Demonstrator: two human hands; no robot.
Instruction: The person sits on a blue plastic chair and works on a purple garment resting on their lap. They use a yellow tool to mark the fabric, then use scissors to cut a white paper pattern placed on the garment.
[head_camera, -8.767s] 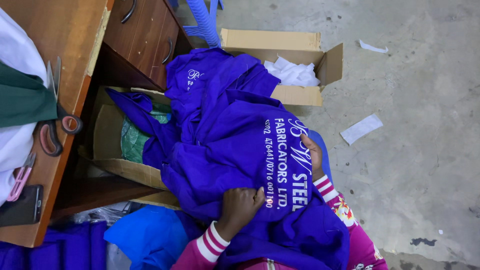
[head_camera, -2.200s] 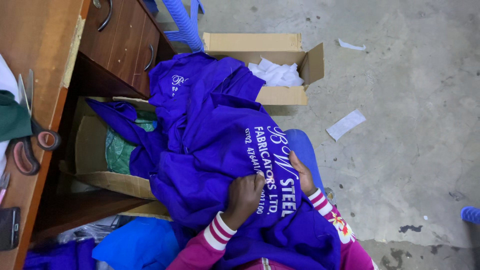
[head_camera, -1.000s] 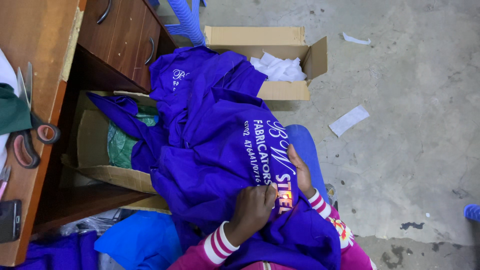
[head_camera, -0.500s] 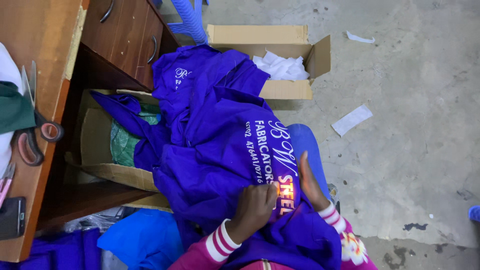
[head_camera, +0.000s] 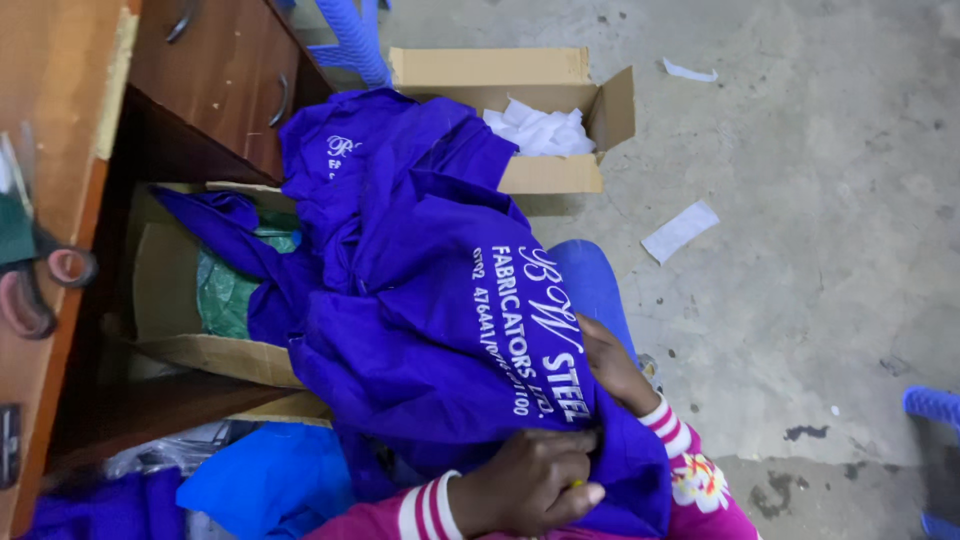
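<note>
While the deep purple cloth garment with white lettering (head_camera: 440, 300) lies heaped across the lap, running from 6 o'clock up to the boxes at 12, we note both hands at its lower hem. Left hand (head_camera: 530, 485): fingers curled and pressed together on a fold of the purple cloth, a small yellowish item just showing beneath them; we cannot tell what it is. Right hand (head_camera: 610, 365): mostly tucked under the fabric at 5 o'clock, so its fingers cannot be told.

Risks, as we judge them:
- The garment's upper part drapes over the open brown cardboard box with green cloth inside (head_camera: 190, 300) at 9 o'clock; a hard tug could drag that box.
- The bunched layers could let the pinched fold slip, or catch two layers at once.
- The scissors with reddish handles (head_camera: 45, 285) sit near the wooden counter (head_camera: 60, 120) edge; a jolt might drop them.
</note>
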